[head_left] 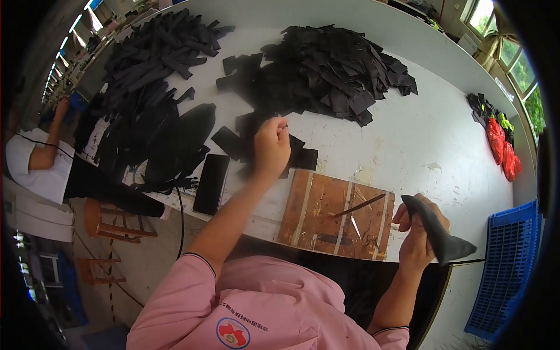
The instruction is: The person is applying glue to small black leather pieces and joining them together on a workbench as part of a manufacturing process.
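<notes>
My right hand [415,239] grips a dark, curved piece of black fabric [434,227] beside the right edge of a wooden board [309,204]. Over several loose flat black fabric pieces [233,143], my left hand [272,149] is closed with the fingertips pinched together. Whatever it holds, if anything, is too small to make out. Pale tape strips cross the board. On it lie a thin dark stick [359,205], a slim shiny pointed object [356,227] and a small dark strip [335,239].
A large heap of black fabric pieces [344,64] lies at the back. Narrow dark pieces [154,52] are heaped back left. A black phone [211,184] lies near the front edge. Red bags [496,141] and a blue crate [504,262] are right; another person [44,157] is left.
</notes>
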A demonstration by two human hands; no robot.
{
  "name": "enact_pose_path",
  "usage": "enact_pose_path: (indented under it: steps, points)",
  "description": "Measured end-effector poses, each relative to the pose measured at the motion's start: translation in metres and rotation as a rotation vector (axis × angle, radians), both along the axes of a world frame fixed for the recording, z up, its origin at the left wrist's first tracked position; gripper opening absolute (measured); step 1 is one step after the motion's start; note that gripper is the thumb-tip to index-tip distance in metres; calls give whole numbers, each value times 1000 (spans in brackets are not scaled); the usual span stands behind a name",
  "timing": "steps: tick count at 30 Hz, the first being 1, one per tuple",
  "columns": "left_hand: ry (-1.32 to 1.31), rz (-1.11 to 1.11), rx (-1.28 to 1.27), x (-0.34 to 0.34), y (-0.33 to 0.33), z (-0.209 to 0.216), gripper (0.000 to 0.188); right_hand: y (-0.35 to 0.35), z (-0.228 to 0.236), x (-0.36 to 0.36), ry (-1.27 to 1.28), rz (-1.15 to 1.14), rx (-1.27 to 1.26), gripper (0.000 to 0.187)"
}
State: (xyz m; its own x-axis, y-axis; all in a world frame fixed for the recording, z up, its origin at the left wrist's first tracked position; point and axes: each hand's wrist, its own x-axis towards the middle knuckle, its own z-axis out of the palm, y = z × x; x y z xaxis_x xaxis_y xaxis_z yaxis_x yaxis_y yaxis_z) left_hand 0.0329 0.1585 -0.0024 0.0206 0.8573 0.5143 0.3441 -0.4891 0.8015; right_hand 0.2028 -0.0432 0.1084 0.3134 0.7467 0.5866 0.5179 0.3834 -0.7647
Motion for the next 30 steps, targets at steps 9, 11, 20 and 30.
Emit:
enact_pose_path:
  steps: [9, 11, 20, 30]
  points:
    - [972, 84, -319, -57, 109, -32, 42, -149, -147, -10, 539, -453, -503, 36]
    - [772, -14, -387, -70, 119, -36, 38, -182, -188, -21, 566, -545, -645, 35]
    - [305, -307, -142, -31, 33, -3, 32, -228, -326, 7, 546, -798, -1422, 33]
    - [-8, -279, -224, -56, 5, 0, 18, -121, -167, -28, 134, -285, -869, 15]
